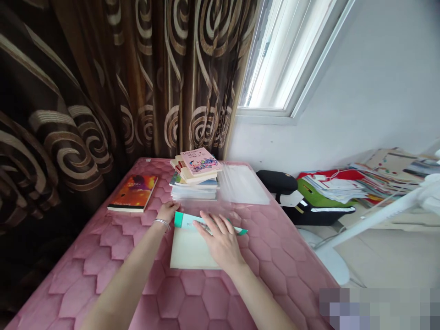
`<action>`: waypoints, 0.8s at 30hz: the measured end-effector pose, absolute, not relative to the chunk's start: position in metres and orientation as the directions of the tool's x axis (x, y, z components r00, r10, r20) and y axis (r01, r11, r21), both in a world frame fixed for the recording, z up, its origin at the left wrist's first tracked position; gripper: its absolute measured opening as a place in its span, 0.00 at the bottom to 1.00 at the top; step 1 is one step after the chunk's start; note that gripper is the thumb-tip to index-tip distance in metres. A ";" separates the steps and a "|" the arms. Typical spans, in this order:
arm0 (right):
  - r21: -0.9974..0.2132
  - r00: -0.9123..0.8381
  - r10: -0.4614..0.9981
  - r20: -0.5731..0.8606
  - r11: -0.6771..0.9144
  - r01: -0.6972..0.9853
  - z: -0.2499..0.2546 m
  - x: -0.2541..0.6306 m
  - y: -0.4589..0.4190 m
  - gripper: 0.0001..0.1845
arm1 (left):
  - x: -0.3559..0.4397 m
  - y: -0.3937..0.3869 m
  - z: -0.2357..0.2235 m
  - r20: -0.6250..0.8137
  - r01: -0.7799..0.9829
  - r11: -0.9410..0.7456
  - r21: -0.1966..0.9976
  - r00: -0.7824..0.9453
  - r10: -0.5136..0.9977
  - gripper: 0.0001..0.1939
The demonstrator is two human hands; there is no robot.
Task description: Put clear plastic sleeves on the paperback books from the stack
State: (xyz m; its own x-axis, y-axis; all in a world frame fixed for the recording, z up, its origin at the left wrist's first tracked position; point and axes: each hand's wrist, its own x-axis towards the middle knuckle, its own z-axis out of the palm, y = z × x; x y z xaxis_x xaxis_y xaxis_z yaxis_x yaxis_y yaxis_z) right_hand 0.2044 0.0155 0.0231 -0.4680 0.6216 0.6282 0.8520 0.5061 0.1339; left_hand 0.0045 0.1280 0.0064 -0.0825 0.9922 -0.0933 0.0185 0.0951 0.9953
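A book with a cream cover lies on the pink padded surface in front of me. Across its far edge runs a white and green strip, perhaps a folded cover flap. Just past that edge I make out a glossy clear plastic sheet, its outline faint. My left hand, with a silver bangle at the wrist, is closed by the book's far left corner and seems to pinch the sheet's edge. Flat on the strip and the book, my right hand has its fingers stretched out and grips nothing.
Behind the book stands a stack of books, topped by a pink one. An orange book lies left; clear plastic covers lie right. Beyond the pink bed's edge are a white stand, bags and piled papers.
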 end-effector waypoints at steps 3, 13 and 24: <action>0.099 -0.436 0.686 0.583 0.473 0.875 0.028 0.200 0.017 0.23 | 0.002 0.119 0.004 -0.064 -0.059 0.060 0.996 -0.071 0.995 0.20; 0.037 -0.415 0.773 0.480 0.454 0.890 0.024 0.194 0.018 0.21 | 0.002 0.100 0.000 0.000 -0.149 -0.011 0.989 -0.074 0.997 0.25; -0.002 -0.455 0.801 0.389 0.495 0.869 0.022 0.195 0.015 0.21 | 0.007 0.092 -0.006 -0.016 -0.245 0.009 0.970 -0.028 0.999 0.27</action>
State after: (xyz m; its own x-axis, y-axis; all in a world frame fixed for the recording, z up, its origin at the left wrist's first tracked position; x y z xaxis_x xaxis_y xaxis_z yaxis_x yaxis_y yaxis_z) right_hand 0.1949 0.0154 0.0215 -0.4554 0.8007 0.3893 0.8688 0.4952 -0.0023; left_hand 0.0070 0.0919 -0.0058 -0.0282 0.9995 -0.0160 -0.2448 0.0086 0.9695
